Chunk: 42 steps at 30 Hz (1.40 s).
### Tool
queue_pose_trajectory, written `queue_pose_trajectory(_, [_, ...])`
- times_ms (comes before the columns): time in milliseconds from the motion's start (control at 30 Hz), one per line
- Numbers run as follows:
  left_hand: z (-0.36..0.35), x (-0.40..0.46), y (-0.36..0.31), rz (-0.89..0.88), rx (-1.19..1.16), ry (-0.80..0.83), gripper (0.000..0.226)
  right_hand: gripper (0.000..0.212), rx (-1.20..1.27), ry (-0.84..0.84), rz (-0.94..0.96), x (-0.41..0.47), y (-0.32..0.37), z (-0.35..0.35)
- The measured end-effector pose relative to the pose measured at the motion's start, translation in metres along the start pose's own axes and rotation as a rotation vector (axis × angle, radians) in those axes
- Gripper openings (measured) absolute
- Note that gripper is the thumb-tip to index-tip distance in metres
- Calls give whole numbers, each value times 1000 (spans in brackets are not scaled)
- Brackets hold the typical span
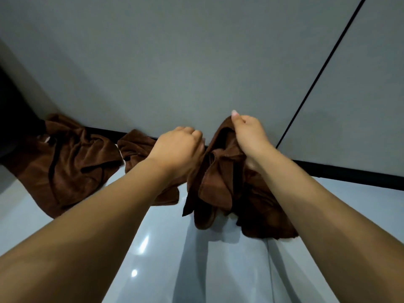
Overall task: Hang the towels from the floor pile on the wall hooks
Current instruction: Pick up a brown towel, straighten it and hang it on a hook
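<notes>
On glossy pale floor (153,248) by grey wall (175,62), both hands perhaps gripping one brown towel (218,182).

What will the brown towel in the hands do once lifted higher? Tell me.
Probably floppy: the brown towel already sags in folds below the right hand and left hand. It will likely drape and swing rather than hold shape. The plush pile suggests a grip that should not slip easily, with no danger of breakage.

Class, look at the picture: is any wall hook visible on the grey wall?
No: the grey wall shows only a dark seam line, and the right hand grips a brown towel below it.
</notes>
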<state>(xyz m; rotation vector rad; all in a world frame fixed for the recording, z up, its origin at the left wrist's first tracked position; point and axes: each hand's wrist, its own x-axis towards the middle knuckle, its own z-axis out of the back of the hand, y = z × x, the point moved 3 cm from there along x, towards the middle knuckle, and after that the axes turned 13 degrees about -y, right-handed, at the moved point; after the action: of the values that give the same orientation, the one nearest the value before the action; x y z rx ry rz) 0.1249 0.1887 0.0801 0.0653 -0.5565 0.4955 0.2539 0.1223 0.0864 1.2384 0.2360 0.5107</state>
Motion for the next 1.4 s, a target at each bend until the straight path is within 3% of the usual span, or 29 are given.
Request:
queue_pose_trajectory(167, [19,11,-9,56,-144,-102,45,36,282,-28,-33,1,55,20])
queue_pose_trajectory(300, [30,13,-17,68,-214,-186,73,34,464,-9,32,-7,92,42])
queue_pose_trajectory(533, [38,17,-26,49,-254,-235,75,39,493,-14,83,-10,103,58])
queue_pose_trajectory(700, [29,14,-22,40,-199,-189,62,37,370,25,126,-7,94,60])
queue_pose_trajectory(767, [25,14,-17,65,-171,-179,48,36,314,38,149,-5,92,63])
queue_pose_trajectory(900, [21,11,5,303,-241,-204,17,29,197,120,189,-5,87,68])
queue_pose_trajectory(1100, [25,6,24,513,-270,-282,17,27,-241,322,270,-8,70,67])
queue_pose_trajectory(1267, [26,4,33,671,-326,-347,13,15,-593,202,426,5,58,64])
queue_pose_trajectory(1400, [27,1,46,844,-304,-380,13,22,-569,32,391,16,47,73])
